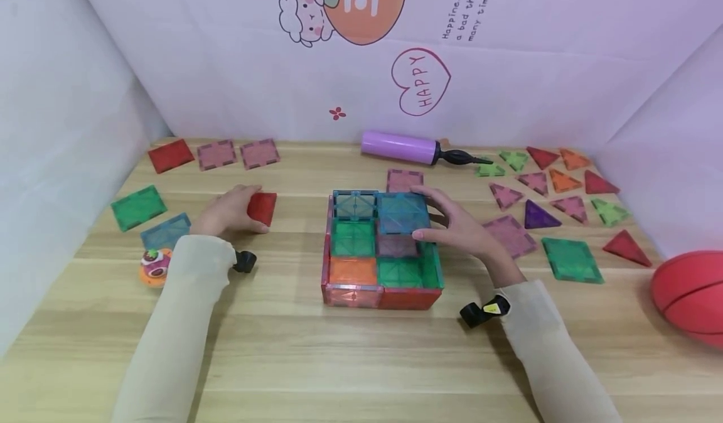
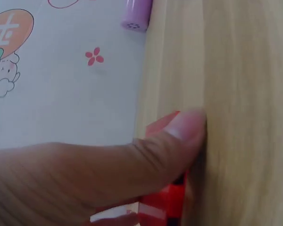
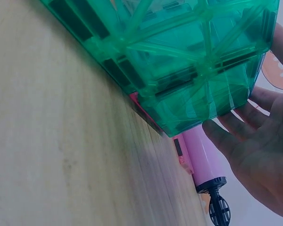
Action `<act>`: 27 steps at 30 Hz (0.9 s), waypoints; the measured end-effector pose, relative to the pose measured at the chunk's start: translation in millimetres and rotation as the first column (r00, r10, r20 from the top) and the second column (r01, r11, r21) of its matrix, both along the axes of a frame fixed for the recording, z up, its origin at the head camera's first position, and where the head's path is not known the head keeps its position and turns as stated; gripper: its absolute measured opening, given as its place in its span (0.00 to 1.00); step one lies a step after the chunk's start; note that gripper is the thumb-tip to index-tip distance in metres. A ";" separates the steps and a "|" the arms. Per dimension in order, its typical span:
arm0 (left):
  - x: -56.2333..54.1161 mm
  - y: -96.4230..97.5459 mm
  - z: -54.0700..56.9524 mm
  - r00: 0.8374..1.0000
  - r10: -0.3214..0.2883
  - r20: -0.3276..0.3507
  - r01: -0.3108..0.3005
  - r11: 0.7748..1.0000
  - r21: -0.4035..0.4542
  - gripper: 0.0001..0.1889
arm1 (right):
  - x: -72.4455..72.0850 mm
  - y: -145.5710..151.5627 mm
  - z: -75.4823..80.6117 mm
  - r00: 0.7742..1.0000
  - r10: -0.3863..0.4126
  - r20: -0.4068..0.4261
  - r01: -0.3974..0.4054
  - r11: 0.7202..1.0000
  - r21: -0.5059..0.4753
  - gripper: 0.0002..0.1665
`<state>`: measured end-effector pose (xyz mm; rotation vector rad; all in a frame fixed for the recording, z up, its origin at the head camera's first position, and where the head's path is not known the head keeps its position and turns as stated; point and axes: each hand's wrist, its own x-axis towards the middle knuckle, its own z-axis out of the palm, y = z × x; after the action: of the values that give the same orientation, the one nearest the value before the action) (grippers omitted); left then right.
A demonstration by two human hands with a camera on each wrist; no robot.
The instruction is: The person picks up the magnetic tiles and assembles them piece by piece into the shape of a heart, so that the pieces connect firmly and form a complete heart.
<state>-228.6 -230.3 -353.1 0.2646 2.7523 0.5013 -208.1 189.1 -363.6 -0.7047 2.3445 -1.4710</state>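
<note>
A low open box of see-through magnetic tiles (image 1: pixel 353 271) stands mid-table, with green, orange and purple squares inside its red, pink, blue and green walls. At its back right corner my right hand (image 1: pixel 460 225) holds a blue square tile (image 1: pixel 402 213), thumb at the near edge and fingers at the far edge. In the right wrist view the green side wall (image 3: pixel 179 61) hides part of this grip. Left of the box, my left hand (image 1: pixel 228 211) grips a red square tile (image 1: pixel 263 209) low over the table. The left wrist view shows the thumb (image 2: pixel 186 129) across that tile.
A purple pump (image 1: pixel 400 147) lies behind the box, near a pink square (image 1: pixel 405 180). Several triangles and squares spread right, near a red ball (image 1: pixel 691 297). Left are a green square (image 1: pixel 138 208), a blue tile (image 1: pixel 166 231), a small toy (image 1: pixel 155 266) and back-row squares (image 1: pixel 216 155).
</note>
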 end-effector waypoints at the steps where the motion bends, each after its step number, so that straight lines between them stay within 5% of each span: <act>1: 1.3 1.9 -0.7 1.000 0.005 -0.012 -0.005 1.000 -0.018 0.46 | 1.0 -0.3 0.4 1.000 0.000 0.000 0.000 1.000 -0.001 0.44; 8: 5.8 18.8 -15.2 0.994 -0.012 -0.110 0.003 0.996 -0.087 0.43 | 2.6 -0.5 1.3 1.000 0.003 -0.006 -0.003 1.000 0.003 0.44; 16: 12.3 40.7 -20.5 0.979 -0.135 -0.150 0.120 0.987 -0.105 0.38 | 5.0 0.4 -1.1 1.000 -0.007 0.007 0.006 1.000 0.005 0.45; 22: 20.6 40.9 -11.7 0.961 -0.174 -0.216 0.149 0.981 -0.126 0.39 | 5.4 -3.2 -4.4 1.000 0.006 0.009 -0.006 1.000 0.005 0.44; 27: 21.6 53.6 15.8 0.929 -0.213 -0.302 0.198 0.977 -0.081 0.39 | 4.6 4.2 -1.6 1.000 -0.008 -0.025 0.008 1.000 0.011 0.44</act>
<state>-207.0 -176.7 -337.3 0.6644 2.9842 0.3613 -203.5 193.3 -365.2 -0.7151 2.3745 -1.4603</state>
